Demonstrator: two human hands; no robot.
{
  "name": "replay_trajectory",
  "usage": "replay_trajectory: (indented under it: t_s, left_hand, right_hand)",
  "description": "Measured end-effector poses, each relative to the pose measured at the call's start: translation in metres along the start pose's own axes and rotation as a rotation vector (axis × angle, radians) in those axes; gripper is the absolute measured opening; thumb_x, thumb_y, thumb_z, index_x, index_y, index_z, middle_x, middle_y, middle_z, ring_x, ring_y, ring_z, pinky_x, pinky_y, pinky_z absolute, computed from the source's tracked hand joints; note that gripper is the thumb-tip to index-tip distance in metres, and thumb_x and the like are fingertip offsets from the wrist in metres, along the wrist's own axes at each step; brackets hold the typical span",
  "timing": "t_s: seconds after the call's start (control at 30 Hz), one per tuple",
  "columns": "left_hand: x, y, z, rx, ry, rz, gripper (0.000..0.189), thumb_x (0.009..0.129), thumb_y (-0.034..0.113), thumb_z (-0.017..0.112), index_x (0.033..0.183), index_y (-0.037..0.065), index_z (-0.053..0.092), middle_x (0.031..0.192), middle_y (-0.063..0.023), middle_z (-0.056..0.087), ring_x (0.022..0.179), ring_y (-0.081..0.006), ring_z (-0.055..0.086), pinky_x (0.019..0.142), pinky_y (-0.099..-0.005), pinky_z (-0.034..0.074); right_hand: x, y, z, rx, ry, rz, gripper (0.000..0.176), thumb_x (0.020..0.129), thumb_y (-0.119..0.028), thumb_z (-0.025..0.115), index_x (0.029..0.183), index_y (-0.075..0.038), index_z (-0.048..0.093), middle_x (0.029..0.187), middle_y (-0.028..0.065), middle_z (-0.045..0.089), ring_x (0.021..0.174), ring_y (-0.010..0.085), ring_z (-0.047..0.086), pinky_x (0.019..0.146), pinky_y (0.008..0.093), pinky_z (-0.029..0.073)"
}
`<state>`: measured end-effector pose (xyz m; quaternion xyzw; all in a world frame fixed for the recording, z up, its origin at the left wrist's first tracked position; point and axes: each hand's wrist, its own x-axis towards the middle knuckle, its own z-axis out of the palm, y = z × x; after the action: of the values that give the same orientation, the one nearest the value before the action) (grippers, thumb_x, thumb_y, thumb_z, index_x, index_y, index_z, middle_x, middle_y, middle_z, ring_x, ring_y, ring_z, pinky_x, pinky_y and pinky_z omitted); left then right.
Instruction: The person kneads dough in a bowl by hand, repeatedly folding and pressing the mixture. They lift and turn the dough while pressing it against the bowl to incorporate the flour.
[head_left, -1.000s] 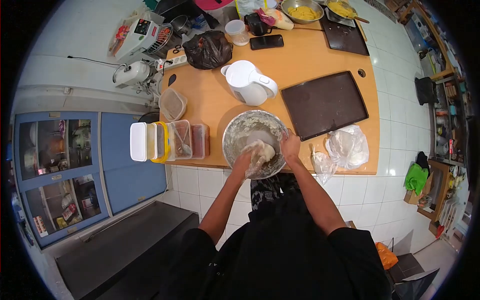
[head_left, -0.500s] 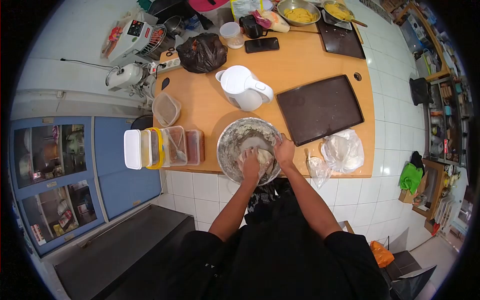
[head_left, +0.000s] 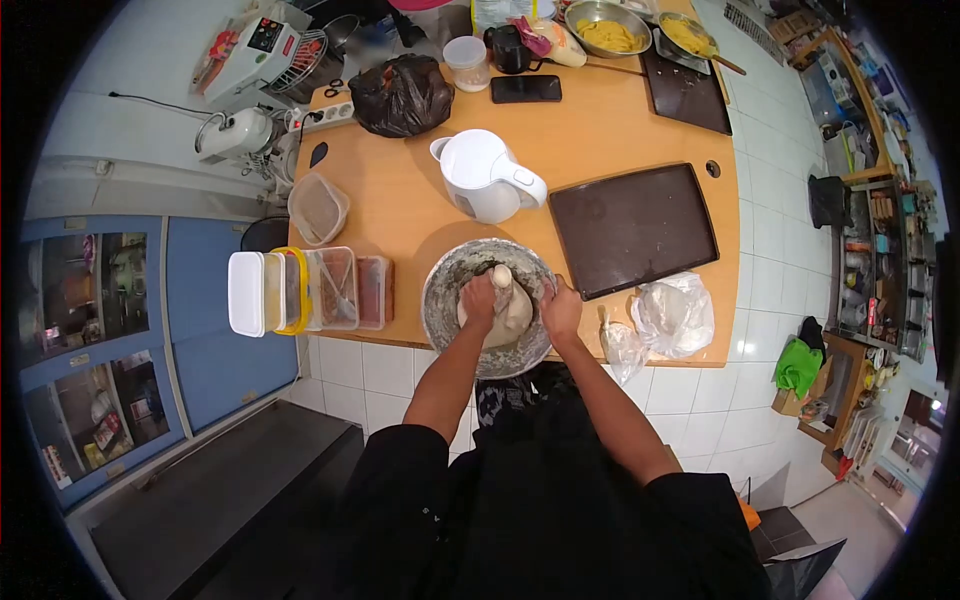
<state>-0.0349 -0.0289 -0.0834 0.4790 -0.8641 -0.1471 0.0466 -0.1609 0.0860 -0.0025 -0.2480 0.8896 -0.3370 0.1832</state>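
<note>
A large metal bowl [head_left: 440, 268] sits at the table's near edge, its inside wall smeared with pale dough and flour. Down in it lies a lump of dough [head_left: 516, 312], with a rounded end standing up beside my left hand [head_left: 480, 302]. The fingers of that hand are curled closed on the dough at its left side. My right hand [head_left: 561, 310] grips the bowl's right rim, fingers wrapped over the edge. A white electric kettle [head_left: 478, 172] stands just behind the bowl.
A dark baking tray [head_left: 636, 230] lies right of the bowl, with plastic bags of white powder [head_left: 675, 312] in front of it. Left are plastic containers [head_left: 332, 288]. Behind are a black bag [head_left: 402, 96], a phone [head_left: 526, 89] and a pan of yellow food [head_left: 607, 35].
My left hand has gone from spread on the dough to closed, shifting left, and the dough's end now stands up. My right hand stays on the rim. The view has shifted slightly.
</note>
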Motion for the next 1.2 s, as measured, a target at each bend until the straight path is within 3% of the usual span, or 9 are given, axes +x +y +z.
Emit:
replay_trajectory:
  t_s: [0.13, 0.23, 0.33, 0.4, 0.57, 0.67, 0.9, 1.07, 1.2]
  left_hand:
    - [0.012, 0.001, -0.010, -0.241, -0.242, -0.237, 0.033, 0.084, 0.039, 0.065, 0.097, 0.009, 0.068, 0.098, -0.0194, 0.069, 0.097, -0.0349, 0.065, 0.081, -0.0453, 0.051]
    - [0.033, 0.010, -0.073, -0.651, -0.928, -0.171, 0.062, 0.083, 0.043, 0.065, 0.131, 0.005, 0.053, 0.132, -0.0227, 0.055, 0.122, -0.0353, 0.054, 0.099, -0.0379, 0.044]
    - [0.018, 0.035, -0.118, -0.346, -0.925, 0.119, 0.070, 0.083, 0.045, 0.066, 0.137, 0.004, 0.047, 0.137, -0.0240, 0.050, 0.131, -0.0336, 0.045, 0.104, -0.0387, 0.040]
    - [-0.017, 0.005, -0.043, -0.117, -0.806, 0.137, 0.083, 0.081, 0.044, 0.067, 0.145, 0.003, 0.033, 0.148, -0.0247, 0.034, 0.140, -0.0412, 0.028, 0.111, -0.0499, 0.030]
    - [-0.093, 0.029, -0.069, 0.054, -0.515, 0.217, 0.087, 0.082, 0.038, 0.066, 0.152, 0.014, 0.021, 0.155, -0.0216, 0.021, 0.143, -0.0467, 0.013, 0.110, -0.0653, 0.020]
    - [-0.112, 0.036, -0.087, 0.048, -0.421, 0.181, 0.070, 0.085, 0.030, 0.063, 0.148, 0.018, 0.035, 0.156, -0.0167, 0.018, 0.145, -0.0399, 0.011, 0.105, -0.0721, 0.019]
    - [-0.105, 0.026, -0.122, 0.073, -0.203, 0.372, 0.052, 0.089, 0.035, 0.058, 0.136, 0.017, 0.048, 0.143, -0.0187, 0.039, 0.133, -0.0374, 0.034, 0.102, -0.0575, 0.033]
    - [-0.063, 0.021, -0.127, -0.236, -0.478, 0.081, 0.034, 0.090, 0.035, 0.057, 0.117, 0.015, 0.062, 0.093, -0.0120, 0.068, 0.090, -0.0306, 0.064, 0.094, -0.0443, 0.039]
    - [-0.053, 0.007, -0.059, 0.026, -0.167, 0.226, 0.040, 0.088, 0.036, 0.057, 0.122, 0.015, 0.058, 0.082, -0.0112, 0.067, 0.081, -0.0311, 0.065, 0.095, -0.0441, 0.039]
  right_hand:
    - [-0.002, -0.006, -0.002, -0.031, -0.005, 0.014, 0.021, 0.091, -0.021, 0.057, 0.092, -0.001, 0.062, 0.073, 0.0275, 0.063, 0.072, 0.0458, 0.063, 0.064, 0.0523, 0.049]
    - [-0.005, 0.002, 0.002, -0.047, -0.016, 0.037, 0.019, 0.091, -0.021, 0.056, 0.093, -0.002, 0.060, 0.075, 0.0263, 0.064, 0.074, 0.0451, 0.064, 0.066, 0.0530, 0.049]
    - [-0.006, 0.000, 0.004, -0.072, 0.026, 0.065, 0.018, 0.091, -0.020, 0.056, 0.094, -0.003, 0.060, 0.075, 0.0261, 0.064, 0.074, 0.0451, 0.064, 0.067, 0.0531, 0.049]
    - [-0.009, -0.002, 0.007, -0.083, 0.051, 0.084, 0.018, 0.092, -0.020, 0.056, 0.094, -0.003, 0.060, 0.075, 0.0260, 0.064, 0.074, 0.0450, 0.064, 0.066, 0.0530, 0.049]
    - [-0.005, -0.003, 0.010, -0.088, 0.061, 0.098, 0.019, 0.092, -0.021, 0.056, 0.093, -0.002, 0.060, 0.075, 0.0258, 0.064, 0.074, 0.0446, 0.064, 0.066, 0.0525, 0.050]
    - [-0.006, -0.003, 0.010, -0.095, 0.067, 0.127, 0.019, 0.092, -0.021, 0.056, 0.094, -0.002, 0.061, 0.075, 0.0258, 0.064, 0.075, 0.0444, 0.064, 0.066, 0.0524, 0.050]
    - [-0.010, -0.007, 0.005, -0.116, 0.052, 0.092, 0.020, 0.093, -0.022, 0.056, 0.094, -0.002, 0.061, 0.075, 0.0258, 0.064, 0.073, 0.0442, 0.064, 0.066, 0.0527, 0.049]
    - [-0.011, -0.004, 0.006, -0.081, 0.075, 0.062, 0.022, 0.092, -0.023, 0.057, 0.093, -0.001, 0.062, 0.072, 0.0275, 0.063, 0.071, 0.0464, 0.063, 0.064, 0.0538, 0.049]
    - [-0.010, -0.007, 0.006, -0.087, 0.059, 0.087, 0.024, 0.092, -0.023, 0.057, 0.093, 0.000, 0.062, 0.072, 0.0274, 0.063, 0.072, 0.0462, 0.063, 0.064, 0.0535, 0.049]
